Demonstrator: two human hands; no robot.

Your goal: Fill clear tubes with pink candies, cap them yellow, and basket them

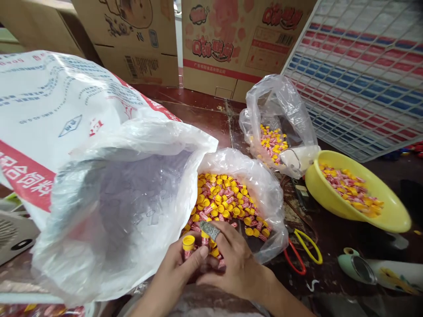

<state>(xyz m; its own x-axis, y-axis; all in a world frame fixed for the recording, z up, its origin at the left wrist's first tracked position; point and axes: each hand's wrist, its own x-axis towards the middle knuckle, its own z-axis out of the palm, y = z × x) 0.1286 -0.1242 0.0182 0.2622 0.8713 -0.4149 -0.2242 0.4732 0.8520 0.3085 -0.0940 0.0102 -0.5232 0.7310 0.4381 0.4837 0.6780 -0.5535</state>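
Observation:
My left hand [176, 266] is closed around a small pink-patterned tube with a yellow cap [188, 243], held upright, its thumb reaching toward a second such tube [205, 237]. My right hand [234, 259] is bent over that second tube, with grey wrapping [209, 229] on a finger. More capped tubes show between the hands; the right fingertips are partly hidden. Just beyond lies a clear plastic bag [272, 189] with many of these yellow-capped tubes [221, 193] in it. To the left, a big white sack [139, 141] gapes with its pale inner liner showing.
A yellow bowl [330, 207] of similar pieces stands at right, beside another clear bag [287, 97]. Red scissors handle [295, 259] and yellow handle [309, 246] lie nearer. A green-white cylindrical object [390, 270] lies right. Cardboard boxes [211, 75] and a white grid rack [346, 83] stand behind.

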